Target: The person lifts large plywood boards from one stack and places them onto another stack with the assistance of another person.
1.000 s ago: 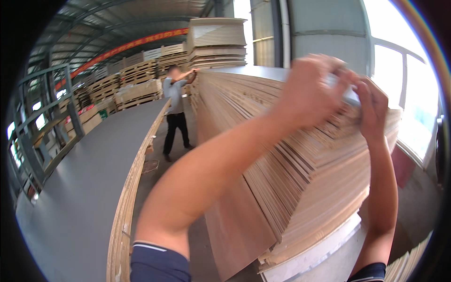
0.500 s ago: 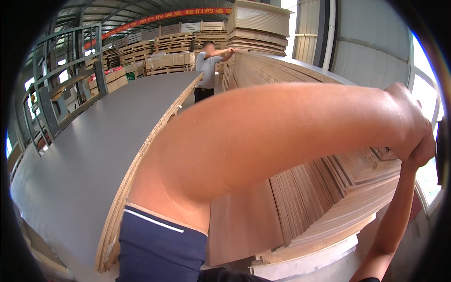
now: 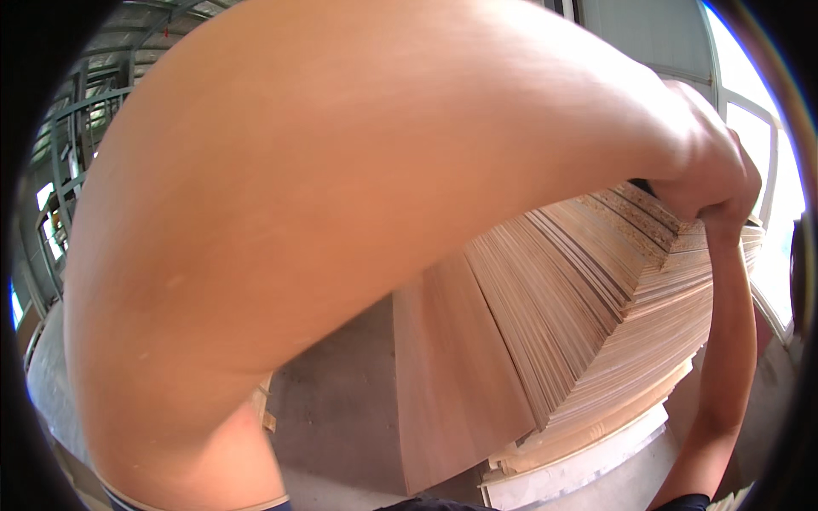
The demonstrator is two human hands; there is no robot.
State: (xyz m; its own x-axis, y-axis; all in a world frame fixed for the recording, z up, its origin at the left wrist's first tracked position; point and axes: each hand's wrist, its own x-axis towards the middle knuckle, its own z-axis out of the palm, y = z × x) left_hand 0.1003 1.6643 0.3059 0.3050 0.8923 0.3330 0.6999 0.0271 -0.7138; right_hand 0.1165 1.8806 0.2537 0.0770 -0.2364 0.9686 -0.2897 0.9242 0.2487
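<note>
0 txt, labels, brands, nos. or signs legible anywhere in the head cam view.

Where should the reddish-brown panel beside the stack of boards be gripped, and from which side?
Probably at the near edge of the panel, coming from the near end of the stack. That edge shows uncovered, while the broad face is flat, offering no hold. Its long inner edge lies close to the stack; any gap there cannot be judged.

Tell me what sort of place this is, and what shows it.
Probably a warehouse or board workshop: a tall stack of boards stands beside a bare grey floor, and an industrial-looking roof with beams shows at the upper left.
</note>
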